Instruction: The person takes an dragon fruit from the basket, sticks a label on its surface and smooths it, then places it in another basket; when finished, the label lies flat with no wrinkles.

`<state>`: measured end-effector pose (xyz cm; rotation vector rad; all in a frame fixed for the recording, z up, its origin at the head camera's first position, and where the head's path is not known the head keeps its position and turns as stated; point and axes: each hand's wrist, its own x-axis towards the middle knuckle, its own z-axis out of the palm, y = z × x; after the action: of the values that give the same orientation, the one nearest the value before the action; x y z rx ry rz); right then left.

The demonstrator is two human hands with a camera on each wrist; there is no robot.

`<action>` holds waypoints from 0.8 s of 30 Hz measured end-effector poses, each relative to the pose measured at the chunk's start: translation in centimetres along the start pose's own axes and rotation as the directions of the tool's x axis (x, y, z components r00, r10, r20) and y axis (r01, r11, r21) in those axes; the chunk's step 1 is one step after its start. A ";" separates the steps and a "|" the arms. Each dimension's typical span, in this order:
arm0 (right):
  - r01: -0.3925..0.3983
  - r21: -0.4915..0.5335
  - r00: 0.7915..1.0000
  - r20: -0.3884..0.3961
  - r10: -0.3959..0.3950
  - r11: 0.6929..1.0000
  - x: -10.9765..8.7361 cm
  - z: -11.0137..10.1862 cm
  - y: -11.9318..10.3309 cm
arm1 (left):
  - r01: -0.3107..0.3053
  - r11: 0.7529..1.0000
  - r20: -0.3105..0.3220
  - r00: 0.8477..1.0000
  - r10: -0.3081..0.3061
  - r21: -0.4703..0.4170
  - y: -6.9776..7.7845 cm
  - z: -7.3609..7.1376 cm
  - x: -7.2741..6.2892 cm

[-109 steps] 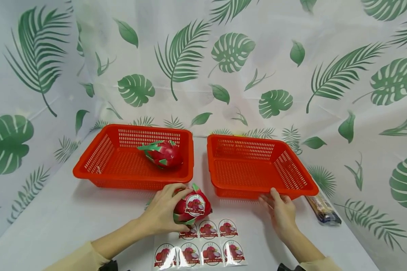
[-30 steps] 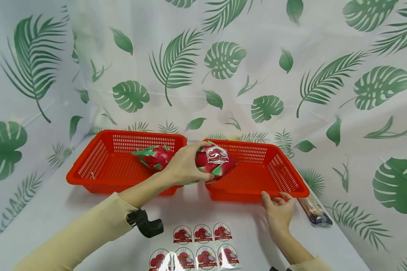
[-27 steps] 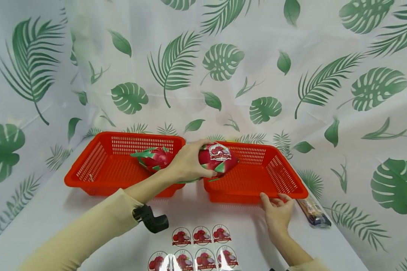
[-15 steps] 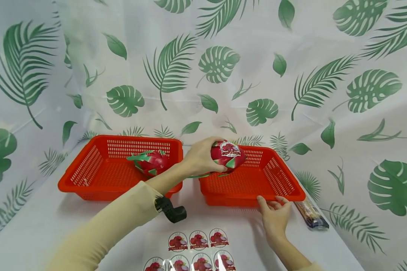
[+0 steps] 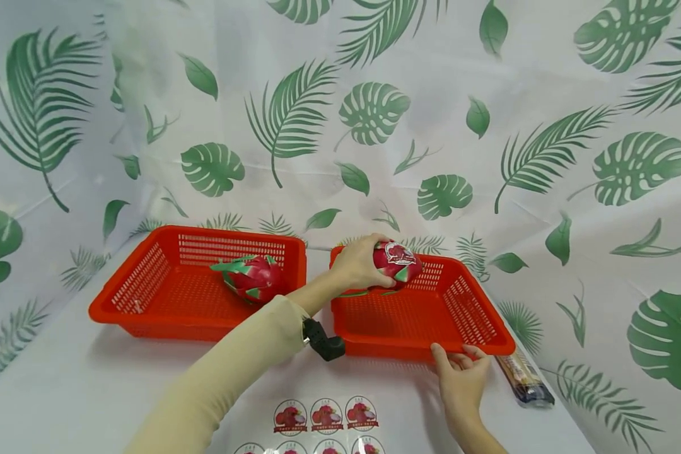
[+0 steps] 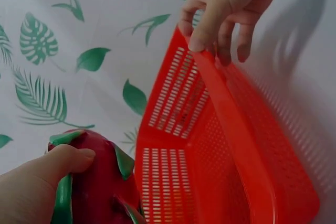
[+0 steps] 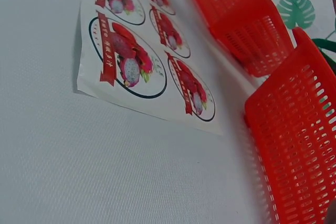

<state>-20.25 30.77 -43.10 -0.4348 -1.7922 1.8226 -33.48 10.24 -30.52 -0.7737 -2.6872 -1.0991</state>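
Observation:
My left hand (image 5: 360, 263) grips a red dragon fruit (image 5: 404, 265) with green scales and a round label, above the back of the right red plastic basket (image 5: 386, 345). In the left wrist view, my thumb (image 6: 65, 162) lies along the held dragon fruit (image 6: 102, 187). My right hand (image 5: 459, 381) pinches the front rim of this same basket near its right corner. The left wrist view shows that hand's thumb on the rim and fingers outside the wall. A second dragon fruit (image 5: 255, 279) lies in the left red basket (image 5: 164, 329).
A sheet of round dragon fruit stickers (image 5: 326, 416) lies on the white table (image 5: 91, 403), in front of the baskets. A packaged item (image 5: 524, 381) lies right of the right basket. A leaf-patterned curtain (image 5: 318, 126) hangs behind.
My left hand has carried the dragon fruit from beside the sticker sheet, up and to the right, over the right basket. My right hand stays at that basket's front rim.

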 end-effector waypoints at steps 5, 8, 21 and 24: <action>-0.004 0.007 1.000 0.009 0.004 1.000 -0.1 0.8 -0.3 | 0.025 1.000 -0.012 1.000 -0.025 0.002 -0.5 0.5 0.7; -0.022 0.013 1.000 0.015 0.021 1.000 -0.6 1.4 -1.5 | 0.004 1.000 -0.013 1.000 -0.004 0.025 -0.5 0.7 1.2; -0.004 0.040 1.000 -0.012 0.004 0.999 1.3 -0.2 1.6 | -0.036 0.995 0.012 0.999 0.035 0.088 0.9 3.5 3.7; -0.046 -0.005 0.998 -0.036 0.046 0.999 1.9 -0.6 3.0 | 0.000 0.997 0.025 1.000 -0.002 0.076 0.3 4.7 4.0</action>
<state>-21.93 32.47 -45.85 -0.5121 -1.7769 1.8296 -36.46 15.29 -32.54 -0.7788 -2.7328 -0.9879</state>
